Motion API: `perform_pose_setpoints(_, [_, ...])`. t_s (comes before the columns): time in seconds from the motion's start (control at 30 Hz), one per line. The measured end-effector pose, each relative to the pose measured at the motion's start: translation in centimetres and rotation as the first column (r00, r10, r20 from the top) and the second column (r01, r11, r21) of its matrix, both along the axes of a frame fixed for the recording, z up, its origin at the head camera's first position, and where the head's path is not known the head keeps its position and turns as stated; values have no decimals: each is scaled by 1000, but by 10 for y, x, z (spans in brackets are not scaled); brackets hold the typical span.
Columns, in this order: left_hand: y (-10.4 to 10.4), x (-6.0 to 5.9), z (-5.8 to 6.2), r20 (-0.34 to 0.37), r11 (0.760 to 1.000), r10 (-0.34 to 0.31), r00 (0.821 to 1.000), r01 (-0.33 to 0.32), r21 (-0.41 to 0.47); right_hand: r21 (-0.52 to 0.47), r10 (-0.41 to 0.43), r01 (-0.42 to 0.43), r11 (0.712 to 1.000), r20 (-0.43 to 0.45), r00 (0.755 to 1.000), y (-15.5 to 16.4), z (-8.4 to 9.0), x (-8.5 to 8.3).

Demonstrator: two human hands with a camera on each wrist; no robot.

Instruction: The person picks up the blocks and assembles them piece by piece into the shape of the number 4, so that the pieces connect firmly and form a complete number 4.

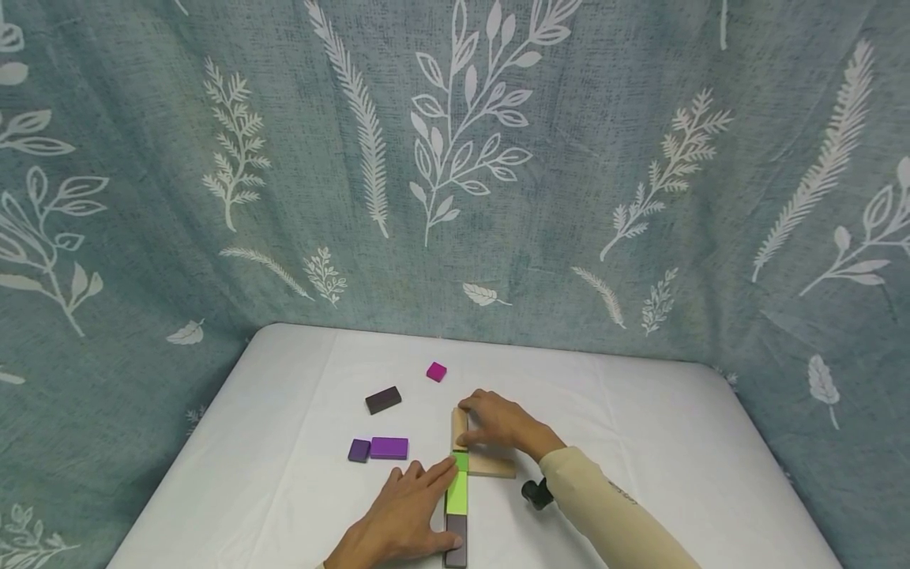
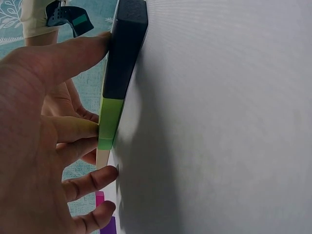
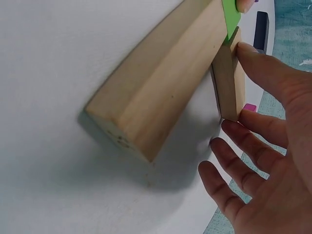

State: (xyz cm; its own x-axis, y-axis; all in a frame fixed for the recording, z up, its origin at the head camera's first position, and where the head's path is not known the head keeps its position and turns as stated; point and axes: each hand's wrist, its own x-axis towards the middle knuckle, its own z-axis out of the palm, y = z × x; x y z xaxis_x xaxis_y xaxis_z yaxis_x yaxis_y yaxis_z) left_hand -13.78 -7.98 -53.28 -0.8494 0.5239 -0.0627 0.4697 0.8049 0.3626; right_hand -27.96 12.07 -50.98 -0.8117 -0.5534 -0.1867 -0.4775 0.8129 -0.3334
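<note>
A person's left hand (image 1: 401,518) pressed straight fingers against a green block (image 1: 457,491) on the white desk (image 1: 675,466), steadying the row, while the right hand (image 1: 498,423) nudged a wooden block (image 1: 458,427) open-fingered.

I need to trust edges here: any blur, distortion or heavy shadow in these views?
Head view: sharp, evenly lit, wide-angle bowing at the table edges. Left wrist view: left hand close and soft, dark block sharp. Right wrist view: wood block looks curved, casting a soft shadow; right hand slightly soft.
</note>
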Motion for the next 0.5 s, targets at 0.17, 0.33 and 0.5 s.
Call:
perform_pose_setpoints(0.17, [0,0,-2,-15,1000,-4,1000,4,2,-1,-5,5,1000,12,1000,-1,0,2])
perform_pose_setpoints(0.33, [0,-2,-4,-24,1000,-5,1000,5,-5,4,-7,7,1000,14,1000,-1,1,3])
perform_pose_setpoints(0.5, [1,-3,-4,-10,1000,0,1000,0,-6,6,-1,1,1000,7,1000,-1,1,3])
